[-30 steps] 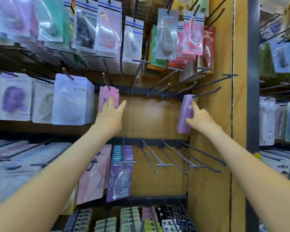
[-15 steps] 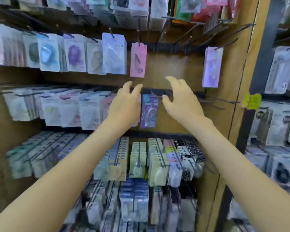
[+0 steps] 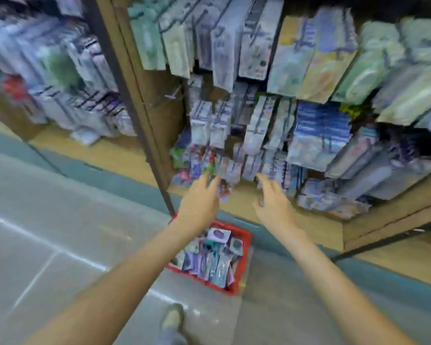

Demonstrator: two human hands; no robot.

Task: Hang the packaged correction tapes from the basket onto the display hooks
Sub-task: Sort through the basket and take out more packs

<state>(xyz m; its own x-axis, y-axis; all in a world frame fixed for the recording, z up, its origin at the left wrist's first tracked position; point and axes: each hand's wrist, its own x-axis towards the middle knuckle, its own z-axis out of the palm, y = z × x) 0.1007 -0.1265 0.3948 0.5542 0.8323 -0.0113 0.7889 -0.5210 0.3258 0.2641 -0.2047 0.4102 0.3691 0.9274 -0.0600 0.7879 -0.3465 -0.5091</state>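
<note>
reaching forward and down, both bare arms stretch over a red basket [image 3: 243,265] that stands on the grey floor [image 3: 60,232], close to the foot of the display rack [image 3: 259,135]. the packaged correction tapes [image 3: 209,260] lie in a loose heap inside the basket, filling it from wall to wall, with one pale pack riding up at the far edge. the left hand [image 3: 199,202] is above the basket's far left corner, fingers straight and loosely together, holding nothing. a small blurred pinkish pack [image 3: 224,190] sits just beside its fingertips on the rack's lowest row; whether they touch it i cannot tell. the right hand [image 3: 275,207] is near it, beyond the basket's far right corner, fingers spread and slightly bent, also holding nothing. between the two hands shows the wooden base [image 3: 239,202] of the rack. rows of hanging packs [image 3: 319,130] crowd the rack above, badly smeared by motion blur, so no print can be read. a dark upright post [image 3: 132,95] bounds the rack's left edge, with more blurred packs beyond it. a shoe [image 3: 172,318] stands on the floor at the near side of the basket.
</note>
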